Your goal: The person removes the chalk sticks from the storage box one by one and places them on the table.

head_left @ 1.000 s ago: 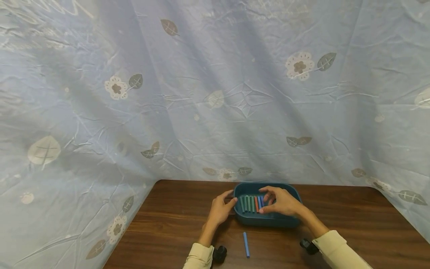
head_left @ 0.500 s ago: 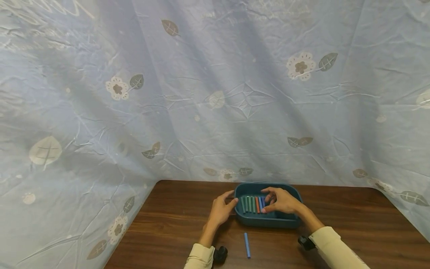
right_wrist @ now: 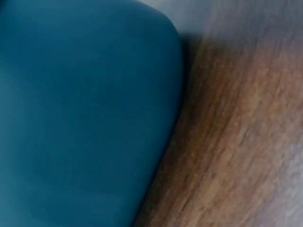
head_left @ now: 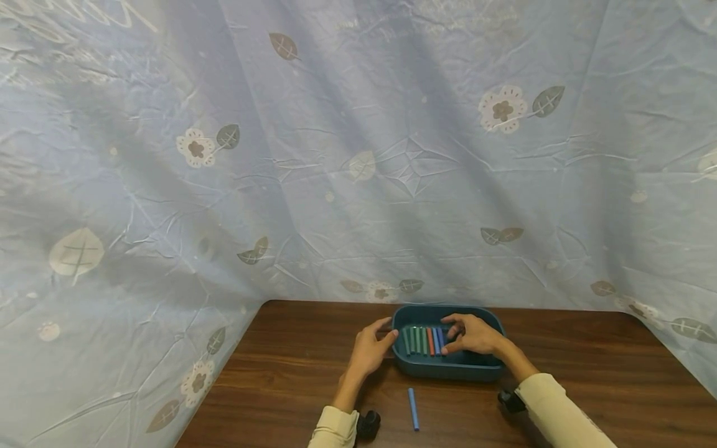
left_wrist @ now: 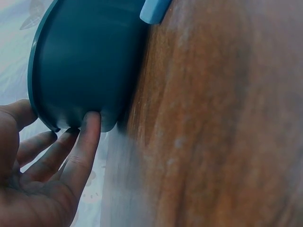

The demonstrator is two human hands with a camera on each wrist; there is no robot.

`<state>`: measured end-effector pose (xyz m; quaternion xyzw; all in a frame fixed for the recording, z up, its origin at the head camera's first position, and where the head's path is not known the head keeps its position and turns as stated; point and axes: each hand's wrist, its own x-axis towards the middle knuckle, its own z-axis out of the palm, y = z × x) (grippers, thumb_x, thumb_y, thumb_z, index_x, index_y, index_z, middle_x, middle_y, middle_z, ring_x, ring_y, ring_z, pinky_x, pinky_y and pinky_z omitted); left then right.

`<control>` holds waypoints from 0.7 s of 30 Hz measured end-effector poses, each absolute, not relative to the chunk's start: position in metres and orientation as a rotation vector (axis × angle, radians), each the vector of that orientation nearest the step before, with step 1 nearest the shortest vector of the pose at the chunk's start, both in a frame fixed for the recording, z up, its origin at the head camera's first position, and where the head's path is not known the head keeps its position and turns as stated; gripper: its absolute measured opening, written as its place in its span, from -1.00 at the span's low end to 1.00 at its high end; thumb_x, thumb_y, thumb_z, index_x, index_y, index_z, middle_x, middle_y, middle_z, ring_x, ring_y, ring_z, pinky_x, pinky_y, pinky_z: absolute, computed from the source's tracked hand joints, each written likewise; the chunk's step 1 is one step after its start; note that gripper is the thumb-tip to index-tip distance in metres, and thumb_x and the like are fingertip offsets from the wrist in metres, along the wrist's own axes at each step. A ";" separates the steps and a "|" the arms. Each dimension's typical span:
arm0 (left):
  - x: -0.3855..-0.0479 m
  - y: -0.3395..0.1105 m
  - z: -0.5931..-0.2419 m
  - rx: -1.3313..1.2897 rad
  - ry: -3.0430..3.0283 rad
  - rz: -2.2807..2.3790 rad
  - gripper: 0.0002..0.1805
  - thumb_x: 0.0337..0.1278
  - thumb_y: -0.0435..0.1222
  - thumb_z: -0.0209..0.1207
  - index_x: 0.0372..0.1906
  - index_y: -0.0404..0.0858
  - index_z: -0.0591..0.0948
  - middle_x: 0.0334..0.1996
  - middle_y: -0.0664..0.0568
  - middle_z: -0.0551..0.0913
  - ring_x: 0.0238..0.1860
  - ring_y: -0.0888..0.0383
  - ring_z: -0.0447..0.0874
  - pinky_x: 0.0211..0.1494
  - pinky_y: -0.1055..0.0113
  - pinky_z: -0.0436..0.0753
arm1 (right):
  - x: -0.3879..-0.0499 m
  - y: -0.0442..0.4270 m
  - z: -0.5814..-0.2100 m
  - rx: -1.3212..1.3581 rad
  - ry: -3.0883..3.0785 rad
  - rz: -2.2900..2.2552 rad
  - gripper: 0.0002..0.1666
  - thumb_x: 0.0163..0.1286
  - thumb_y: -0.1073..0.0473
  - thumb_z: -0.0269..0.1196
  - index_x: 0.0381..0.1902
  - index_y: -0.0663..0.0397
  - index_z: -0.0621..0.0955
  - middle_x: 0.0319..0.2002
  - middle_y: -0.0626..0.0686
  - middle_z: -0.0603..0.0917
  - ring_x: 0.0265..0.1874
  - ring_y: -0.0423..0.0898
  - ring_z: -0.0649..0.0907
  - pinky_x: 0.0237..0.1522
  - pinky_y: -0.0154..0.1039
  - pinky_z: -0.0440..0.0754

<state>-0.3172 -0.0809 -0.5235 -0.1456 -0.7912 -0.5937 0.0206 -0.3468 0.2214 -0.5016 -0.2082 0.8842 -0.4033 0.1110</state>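
"Container?"

"One teal bin [head_left: 448,371], rounded corners, upright on the brown wood-grain table [head_left: 269,373], lower part of the frame, right of centre."

"Contents?"

"Seven slim pieces, side by side, in the bin's left half. From the left: green sticks [head_left: 417,342], four; orange-red stick [head_left: 430,342], one; blue sticks [head_left: 437,342], two. Part of the bin's floor is hidden by my hand."

"Outside it?"

"Loose blue stick [head_left: 413,409], one, lying on the table below the bin, near the frame's bottom edge."

"Left hand [head_left: 368,350]?"

"Mine, at the bin's left end: thumb at the rim, fingers fairly straight against the outer wall, thumb and fingers apart."

"Right hand [head_left: 473,336]?"

"Mine, over the bin's right side: thumb and forefinger curved, tips apart, just beside the rightmost blue stick. Whether they touch it, I cannot tell."

"Backing?"

"Pale cloth [head_left: 358,218], printed with leaves and flowers, filling the upper frame."
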 end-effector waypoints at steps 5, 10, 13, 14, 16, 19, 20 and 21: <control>-0.316 -0.082 -0.522 -0.467 -2.425 -1.845 -0.46 0.54 -0.25 0.26 0.46 -0.41 0.54 0.21 -0.43 0.70 0.09 -0.26 0.82 -0.23 0.12 0.91 | -0.349 0.220 -0.504 -0.594 2.605 -1.171 0.01 0.19 0.06 0.64 0.46 0.41 0.48 -0.14 0.09 0.71 -0.20 -0.04 0.64 -0.22 -0.18 0.63; -0.314 -0.082 -0.522 -0.472 -2.384 -1.892 -0.47 0.53 -0.28 0.27 0.45 -0.41 0.55 0.20 -0.43 0.71 0.10 -0.27 0.82 -0.22 0.05 0.91 | -0.352 0.221 -0.507 -0.610 2.623 -1.150 -0.01 0.14 0.09 0.66 0.43 0.42 0.51 -0.18 0.07 0.71 -0.25 -0.05 0.62 -0.24 -0.20 0.60; -0.314 -0.082 -0.521 -0.469 -2.380 -1.897 -0.47 0.52 -0.27 0.28 0.44 -0.41 0.56 0.20 -0.41 0.72 0.10 -0.27 0.82 -0.21 0.02 0.91 | -0.353 0.220 -0.508 -0.615 2.637 -1.137 -0.03 0.12 0.12 0.67 0.41 0.41 0.54 -0.20 0.07 0.72 -0.27 -0.06 0.61 -0.26 -0.21 0.58; -0.314 -0.082 -0.521 -0.468 -2.383 -1.892 -0.47 0.51 -0.27 0.29 0.44 -0.41 0.56 0.20 -0.41 0.72 0.10 -0.27 0.82 -0.21 0.01 0.91 | -0.353 0.220 -0.508 -0.613 2.641 -1.134 -0.03 0.11 0.12 0.68 0.40 0.40 0.55 -0.21 0.07 0.72 -0.28 -0.07 0.60 -0.26 -0.21 0.57; -0.314 -0.082 -0.521 -0.467 -2.395 -1.876 -0.47 0.51 -0.27 0.29 0.43 -0.41 0.56 0.20 -0.41 0.72 0.10 -0.28 0.81 -0.21 0.03 0.91 | -0.353 0.219 -0.508 -0.608 2.650 -1.120 -0.04 0.10 0.12 0.68 0.39 0.40 0.56 -0.23 0.07 0.72 -0.29 -0.07 0.60 -0.26 -0.23 0.57; -0.315 -0.082 -0.522 -0.464 -2.415 -1.854 -0.47 0.52 -0.26 0.29 0.43 -0.40 0.56 0.19 -0.40 0.72 0.10 -0.26 0.82 -0.22 0.11 0.91 | -0.353 0.218 -0.509 -0.597 2.647 -1.114 -0.04 0.09 0.13 0.69 0.39 0.40 0.56 -0.25 0.05 0.71 -0.30 -0.08 0.60 -0.27 -0.25 0.57; -0.315 -0.082 -0.522 -0.463 -2.422 -1.845 -0.47 0.52 -0.25 0.29 0.43 -0.40 0.56 0.19 -0.40 0.72 0.11 -0.25 0.82 -0.23 0.15 0.91 | -0.353 0.218 -0.509 -0.596 2.646 -1.113 -0.03 0.09 0.13 0.69 0.39 0.41 0.56 -0.25 0.04 0.70 -0.29 -0.08 0.60 -0.27 -0.25 0.57; -0.315 -0.082 -0.522 -0.463 -2.428 -1.838 -0.47 0.52 -0.25 0.28 0.43 -0.40 0.56 0.20 -0.39 0.72 0.11 -0.25 0.82 -0.23 0.18 0.90 | -0.353 0.218 -0.509 -0.599 2.644 -1.111 -0.03 0.09 0.13 0.69 0.39 0.41 0.56 -0.25 0.03 0.70 -0.29 -0.08 0.59 -0.26 -0.25 0.57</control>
